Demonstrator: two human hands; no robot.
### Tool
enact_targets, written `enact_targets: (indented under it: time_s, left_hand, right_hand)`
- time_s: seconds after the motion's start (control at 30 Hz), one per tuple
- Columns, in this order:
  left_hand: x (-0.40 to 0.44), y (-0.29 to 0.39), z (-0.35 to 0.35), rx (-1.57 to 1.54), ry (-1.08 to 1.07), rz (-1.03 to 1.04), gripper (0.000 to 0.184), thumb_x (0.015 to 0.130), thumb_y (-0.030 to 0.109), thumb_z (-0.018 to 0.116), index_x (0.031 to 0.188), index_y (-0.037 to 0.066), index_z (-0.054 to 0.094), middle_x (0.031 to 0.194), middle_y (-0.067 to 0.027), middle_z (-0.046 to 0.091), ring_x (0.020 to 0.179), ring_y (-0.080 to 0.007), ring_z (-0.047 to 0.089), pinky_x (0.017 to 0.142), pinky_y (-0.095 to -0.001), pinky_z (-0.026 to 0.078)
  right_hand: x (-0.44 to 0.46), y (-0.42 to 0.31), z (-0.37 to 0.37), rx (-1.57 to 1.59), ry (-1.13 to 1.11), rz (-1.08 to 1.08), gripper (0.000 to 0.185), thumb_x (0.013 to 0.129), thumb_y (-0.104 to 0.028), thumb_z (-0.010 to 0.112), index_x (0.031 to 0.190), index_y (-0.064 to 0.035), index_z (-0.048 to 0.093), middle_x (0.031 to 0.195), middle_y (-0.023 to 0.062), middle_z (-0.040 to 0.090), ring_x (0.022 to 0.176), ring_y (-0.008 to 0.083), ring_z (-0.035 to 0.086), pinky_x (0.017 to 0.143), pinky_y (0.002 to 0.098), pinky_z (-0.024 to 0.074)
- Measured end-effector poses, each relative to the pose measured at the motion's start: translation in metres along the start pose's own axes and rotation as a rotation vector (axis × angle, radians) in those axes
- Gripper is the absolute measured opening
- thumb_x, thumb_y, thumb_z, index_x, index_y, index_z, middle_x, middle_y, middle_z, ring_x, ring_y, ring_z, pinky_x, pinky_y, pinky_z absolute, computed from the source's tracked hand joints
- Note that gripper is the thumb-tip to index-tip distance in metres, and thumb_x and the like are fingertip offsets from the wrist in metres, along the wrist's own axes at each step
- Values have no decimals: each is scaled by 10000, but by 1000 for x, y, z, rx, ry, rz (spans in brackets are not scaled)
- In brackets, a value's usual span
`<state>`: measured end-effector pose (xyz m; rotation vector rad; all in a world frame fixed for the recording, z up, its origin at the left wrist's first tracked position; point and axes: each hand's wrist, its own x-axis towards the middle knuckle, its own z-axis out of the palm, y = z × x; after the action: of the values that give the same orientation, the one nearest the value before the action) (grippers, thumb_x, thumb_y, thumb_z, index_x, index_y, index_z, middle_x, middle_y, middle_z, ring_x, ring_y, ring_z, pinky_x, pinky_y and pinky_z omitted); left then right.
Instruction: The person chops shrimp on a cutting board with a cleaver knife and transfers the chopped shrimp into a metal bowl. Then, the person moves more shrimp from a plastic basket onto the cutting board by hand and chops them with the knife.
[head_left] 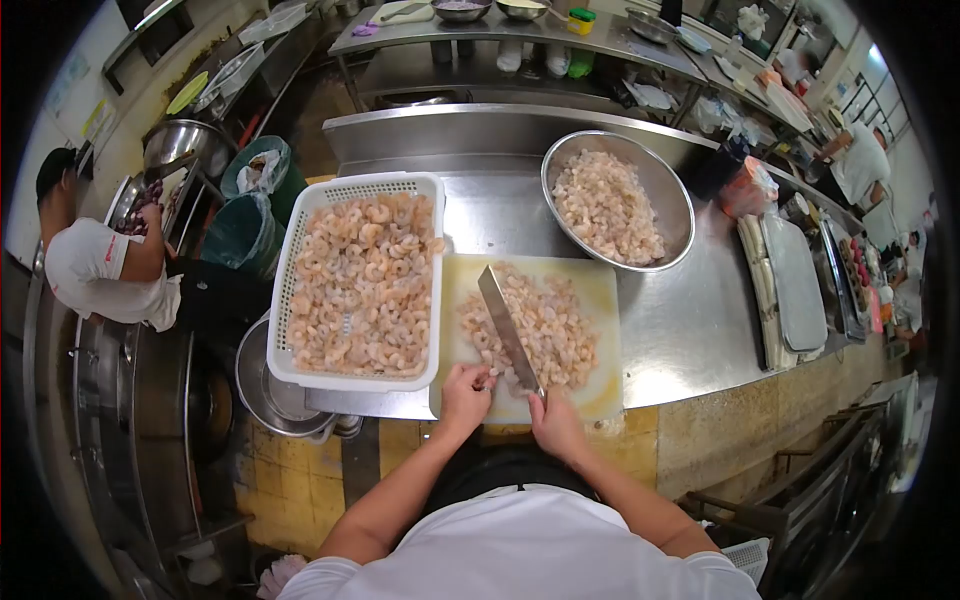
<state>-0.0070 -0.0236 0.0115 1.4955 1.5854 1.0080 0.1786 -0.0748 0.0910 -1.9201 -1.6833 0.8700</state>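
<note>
My right hand (557, 425) grips the handle of a wide-bladed kitchen knife (508, 327), its blade slanting up and left over the cutting board (606, 380). Under and around the blade lies a heap of chopped raw shrimp (560, 325). At the board's lower left edge, my left hand (467, 400) is closed with the fingers curled; what they hold, if anything, I cannot make out. To the left stands a white perforated basket (437, 290) full of peeled whole shrimp (362, 280). A steel bowl (682, 215) at the upper right contains cut shrimp pieces (607, 205).
A metal pot (262, 400) sits low beside the basket. Green bins (245, 232) stand left of the counter. One co-worker (110, 260) handles dark red items at far left; another person (860, 165) is at far right. Trays and cloths (790, 285) lie along the counter's right side.
</note>
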Motion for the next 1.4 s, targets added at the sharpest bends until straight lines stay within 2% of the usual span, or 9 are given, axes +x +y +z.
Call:
enact_targets:
  time_s: [0.27,0.33,0.53,0.77,0.83,0.97,1.03,1.23,1.4]
  left_hand:
    - [1,0,-7,-25,-68,-41,213,893,55,801,1073,-15,712,1024,-165,688,812,-266,714,753,-376,608]
    - [-2,3,-6,-57,-66,-63,191,894,46,788,1058,-10,707,1014,-164,689,801,-274,709,751,-387,604]
    - [-3,12,-15,70,-124,-77,155,885,39,760,1026,1,708,985,-189,700,854,-339,723,780,-432,592]
    - [-1,6,-6,74,-162,-60,163,886,69,757,1034,2,738,995,-220,732,910,-361,737,824,-449,591]
    - [0,6,1,66,-180,-20,162,882,67,758,1030,3,744,986,-218,734,915,-365,736,826,-452,591]
    - [3,24,15,29,-157,9,145,877,61,756,1006,-3,743,980,-215,738,899,-363,739,814,-447,593]
    - [4,18,26,38,-108,52,140,874,53,757,1002,-2,743,973,-213,741,880,-360,742,797,-437,595]
    - [7,32,24,-47,-117,-100,118,875,48,755,989,19,743,975,-191,745,857,-349,741,779,-423,598]
    - [14,16,39,6,-54,74,109,869,46,769,960,-6,738,949,-175,741,814,-298,740,752,-398,599]
  right_hand:
    - [-27,-37,-34,103,-53,88,328,1048,-260,635,965,55,601,838,327,686,799,548,669,696,595,516]
    - [-20,-8,-2,59,-34,51,330,1046,-263,637,960,54,600,831,326,684,798,550,666,697,591,518]
    - [-2,-28,-25,102,-19,48,337,1044,-271,637,956,52,600,832,328,679,806,556,660,718,610,512]
    - [7,11,-6,-41,-4,-19,346,1039,-281,648,959,51,595,842,331,677,814,556,656,708,605,505]
    - [10,-12,-26,13,-20,-1,336,1042,-266,645,953,53,590,816,321,665,795,543,654,682,584,494]
    - [5,-26,-51,62,18,-18,344,1047,-272,640,939,51,592,812,320,665,782,537,656,671,569,495]
    - [13,5,-30,-33,7,-6,344,1045,-280,640,955,48,593,805,323,676,781,540,665,678,590,506]
    - [17,-9,-61,30,-24,-17,342,1037,-285,645,989,52,616,833,329,688,798,541,675,710,601,521]
    - [28,29,-37,-73,-35,4,319,1038,-267,643,1010,49,617,847,323,690,826,537,677,726,596,520]
